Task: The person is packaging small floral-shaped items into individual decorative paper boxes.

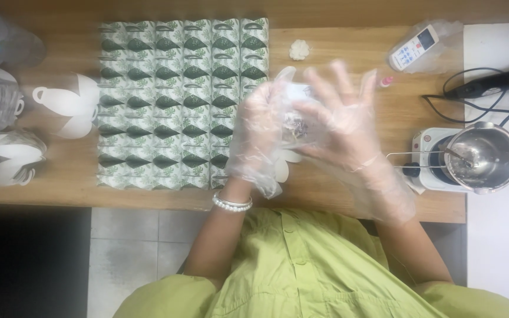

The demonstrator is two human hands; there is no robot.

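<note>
While both gloved hands, left hand (258,138) and right hand (340,121), clasp small clear bag (297,118) together above table (349,194), green boxes (175,103) left, metal pot (481,156) right, remote (413,47) behind.

Both gloved hands, left (258,138) and right (344,121), raised together, fingers spread.

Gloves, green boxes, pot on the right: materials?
Gloves on the left hand and right hand: thin clear plastic film, loose and crinkled, skin showing through. Green boxes: apparently printed card or paper, matte leaf pattern, crisp folds. Pot: metal, probably stainless steel, with a bright mirror-like interior. Table: wood-grain surface; solid wood or laminate cannot be told.
</note>
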